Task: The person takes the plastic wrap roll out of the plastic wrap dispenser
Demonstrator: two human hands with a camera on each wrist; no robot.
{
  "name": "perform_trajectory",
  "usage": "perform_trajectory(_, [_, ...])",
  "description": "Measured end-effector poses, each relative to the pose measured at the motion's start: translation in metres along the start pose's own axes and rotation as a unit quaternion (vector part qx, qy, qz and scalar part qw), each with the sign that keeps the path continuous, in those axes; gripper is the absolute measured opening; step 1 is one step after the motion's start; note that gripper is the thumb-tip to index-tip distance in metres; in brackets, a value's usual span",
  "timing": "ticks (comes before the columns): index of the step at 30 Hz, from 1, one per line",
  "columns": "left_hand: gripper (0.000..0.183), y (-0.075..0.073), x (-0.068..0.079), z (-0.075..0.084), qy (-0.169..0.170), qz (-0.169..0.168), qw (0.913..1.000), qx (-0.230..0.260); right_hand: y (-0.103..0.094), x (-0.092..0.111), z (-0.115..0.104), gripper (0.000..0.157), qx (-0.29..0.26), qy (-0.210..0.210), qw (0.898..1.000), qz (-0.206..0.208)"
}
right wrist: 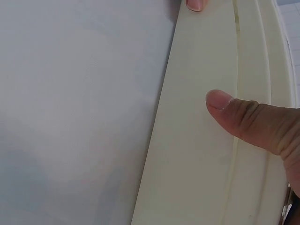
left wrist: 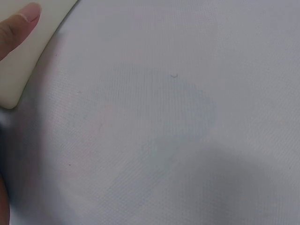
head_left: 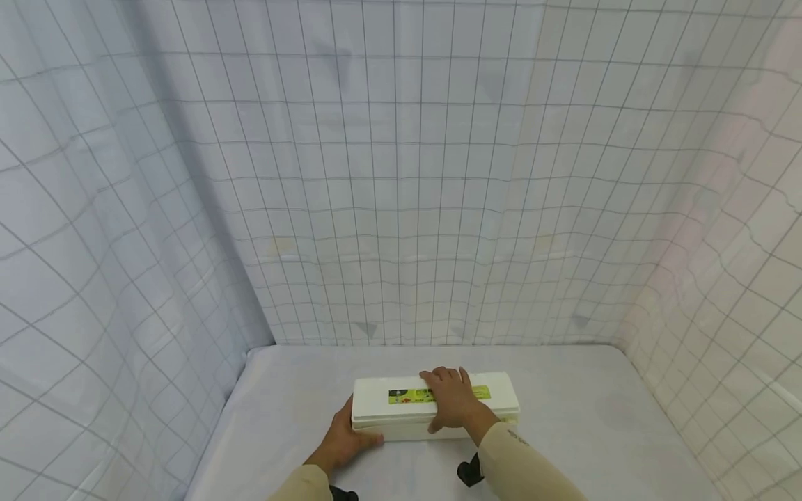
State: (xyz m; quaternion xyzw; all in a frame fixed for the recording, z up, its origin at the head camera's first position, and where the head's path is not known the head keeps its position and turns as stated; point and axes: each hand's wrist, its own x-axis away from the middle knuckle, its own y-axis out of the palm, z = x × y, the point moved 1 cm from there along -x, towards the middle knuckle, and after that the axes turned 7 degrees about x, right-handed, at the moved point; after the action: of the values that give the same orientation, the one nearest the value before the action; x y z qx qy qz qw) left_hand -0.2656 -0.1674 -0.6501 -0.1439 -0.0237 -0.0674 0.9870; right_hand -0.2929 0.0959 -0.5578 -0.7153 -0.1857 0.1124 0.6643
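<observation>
at the left end of the white box [head_left: 413, 432], midway across the white cloth [head_left: 595, 417], grips the corner with the left hand [head_left: 343, 440], thumb on the front wall, other fingers mostly hidden behind. hides its contents beneath the lid [head_left: 372, 400]. farther right, bears a yellow-green label [head_left: 409, 396], partly covered, print too small to read. clasps lid and front with the right hand [head_left: 454, 402], fingers spread on top, thumb down the front.
</observation>
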Motion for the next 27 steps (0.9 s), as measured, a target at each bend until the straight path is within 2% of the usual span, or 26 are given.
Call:
perform_trajectory(4, [0.122,-0.001,0.0,0.003,0.001,-0.003,1.0,0.007,0.0,0.002,0.002,0.11,-0.007,0.001,1.0,0.01])
perform_trajectory(11, [0.12,-0.001,0.001,0.003,0.001,-0.003,0.9999,-0.016,0.003,0.004,0.005,0.109,-0.007,0.005,0.999,0.045])
perform_trajectory(21, [0.118,-0.002,-0.002,0.002,0.003,0.002,1.0,-0.009,0.001,0.009,0.01,0.108,0.008,0.024,0.999,0.047])
perform_trajectory(27, [0.115,-0.002,-0.002,0.001,0.013,0.002,0.9998,-0.012,-0.001,0.015,0.016,0.109,-0.006,0.032,0.998,0.056])
